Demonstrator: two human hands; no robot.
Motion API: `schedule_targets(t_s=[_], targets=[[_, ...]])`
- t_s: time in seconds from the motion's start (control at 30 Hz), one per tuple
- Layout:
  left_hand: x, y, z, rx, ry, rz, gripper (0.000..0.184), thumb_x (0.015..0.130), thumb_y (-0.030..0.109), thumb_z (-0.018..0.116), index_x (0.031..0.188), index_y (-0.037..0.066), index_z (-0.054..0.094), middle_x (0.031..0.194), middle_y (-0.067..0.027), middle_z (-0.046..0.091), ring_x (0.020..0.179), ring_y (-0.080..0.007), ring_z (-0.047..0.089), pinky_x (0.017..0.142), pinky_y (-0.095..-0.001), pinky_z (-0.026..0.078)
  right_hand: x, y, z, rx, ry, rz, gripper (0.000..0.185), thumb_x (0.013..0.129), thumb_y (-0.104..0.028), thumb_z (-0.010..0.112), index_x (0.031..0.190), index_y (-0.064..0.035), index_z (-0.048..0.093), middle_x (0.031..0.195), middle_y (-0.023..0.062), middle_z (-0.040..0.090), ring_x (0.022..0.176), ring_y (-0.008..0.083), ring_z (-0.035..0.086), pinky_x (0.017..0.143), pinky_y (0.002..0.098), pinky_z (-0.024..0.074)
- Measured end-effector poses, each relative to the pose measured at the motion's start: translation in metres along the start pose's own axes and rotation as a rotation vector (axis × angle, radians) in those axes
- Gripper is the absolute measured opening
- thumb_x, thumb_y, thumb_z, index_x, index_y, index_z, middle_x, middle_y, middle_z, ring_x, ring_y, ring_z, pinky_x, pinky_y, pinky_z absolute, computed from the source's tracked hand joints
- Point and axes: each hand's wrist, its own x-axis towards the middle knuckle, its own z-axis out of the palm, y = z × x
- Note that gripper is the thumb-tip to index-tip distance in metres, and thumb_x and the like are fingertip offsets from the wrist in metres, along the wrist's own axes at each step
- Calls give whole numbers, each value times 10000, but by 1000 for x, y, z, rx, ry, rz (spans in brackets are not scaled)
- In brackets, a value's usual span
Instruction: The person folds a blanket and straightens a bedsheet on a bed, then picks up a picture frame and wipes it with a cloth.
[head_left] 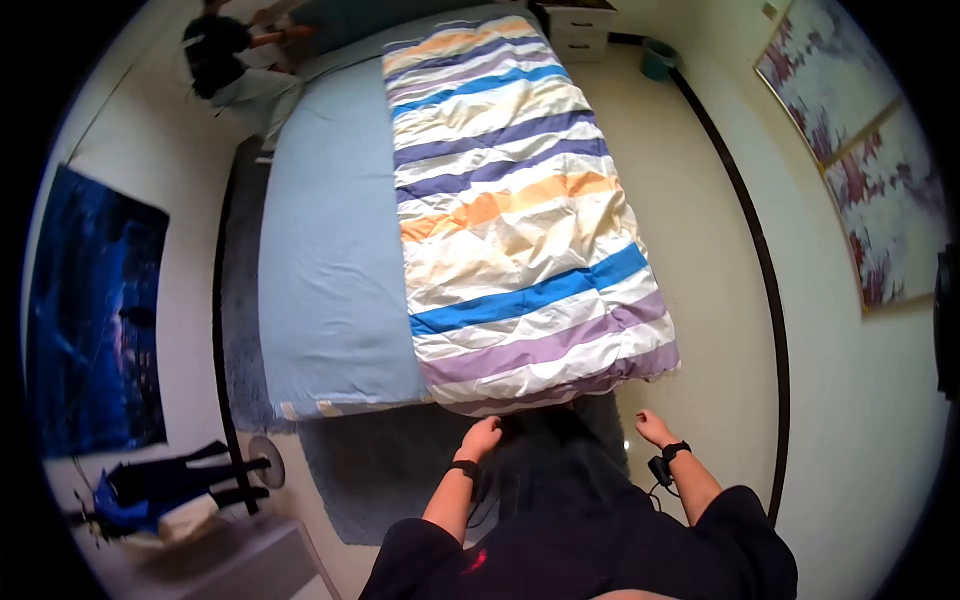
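A bedroom with a pale wall and a shiny floor surrounds one large bed. The quilt, striped in white, purple, blue and orange, lies over its right part, creased throughout, its near end bunched at the foot. The blue sheet is bare to the left.

The left hand is loosely curled just beside the quilt's near edge; whether it touches or pinches cloth, I cannot tell. The right hand has its fingers bent inward, apart from the near right corner, with nothing visible in it; how tightly it is closed is too small to tell. Each wrist wears a black band.

If one hand pulled harder than the other, the quilt could skew, and too much weight on the right might drag it to the floor. The cable below the right wrist could snag, and the rug edge could trip a foot.

At the far left, another person reaches towards the bed's head; a tug on the sheet there might shift the quilt. Beyond stand a nightstand and a bin.
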Motion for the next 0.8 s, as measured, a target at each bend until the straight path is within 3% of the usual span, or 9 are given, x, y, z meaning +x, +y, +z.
schedule_targets(t_s=[0.17,0.23,0.3,0.37,0.43,0.5,0.57,0.73,0.8], targets=[[61,-68,-38,-4,387,-330,749,700,291,626,1227,-124,293,1197,-334,399,1109,-415,422,940,-421,349,3,-27,51,507,65,9,437,777,-196,553,1157,-7,452,1068,122,541,942,217,522,785,315,428],[80,-116,-42,-29,392,-608,929,675,372,683,1257,-161,192,1232,-324,370,1148,-381,408,963,-400,327,26,-11,79,558,195,55,490,749,-192,603,1176,-8,448,1076,137,551,1004,239,522,848,331,410],[90,-161,-46,-314,301,-615,971,671,424,701,1250,-177,206,1236,-278,403,1162,-342,410,984,-387,301,39,-13,94,548,234,169,518,748,-196,607,1191,0,426,1105,146,535,1026,248,508,866,334,399],[99,-202,-36,-472,189,-447,870,682,423,699,1218,-149,321,1182,-222,473,1086,-282,474,885,-365,384,48,-11,112,538,278,278,546,746,-200,611,1207,9,405,1133,154,519,1049,258,494,885,338,387],[106,-158,-43,-692,-50,-664,677,702,397,687,1164,-33,443,1095,-116,518,927,-211,512,787,-297,394,68,-6,108,491,445,215,634,739,-244,631,1250,16,360,1205,176,470,1130,277,438,933,331,352],[119,-160,-19,-601,24,-557,525,710,402,682,976,-35,565,821,-66,581,655,-122,494,558,-246,373,62,-35,83,833,366,253,792,734,-327,651,1332,-8,242,1331,195,324,1238,293,311,974,375,310],[130,-154,-1,-555,69,-443,430,726,374,677,881,-9,560,713,-21,523,542,-87,420,471,-222,333,97,6,84,1015,385,268,990,747,-439,631,1376,-42,-23,1418,174,101,1284,342,180,964,509,288],[137,-181,5,-834,55,-540,319,759,281,655,858,-6,557,705,-22,523,545,-82,455,460,-213,363,140,21,27,1414,508,346,902,720,-470,656,1372,-116,144,1408,121,138,1272,333,192,883,473,362],[136,-173,2,-797,116,-627,259,783,214,624,877,-18,559,757,-54,561,607,-105,518,497,-224,412,153,28,5,1436,554,227,883,729,-364,685,1360,-80,137,1295,134,356,1152,279,389,857,441,393]])
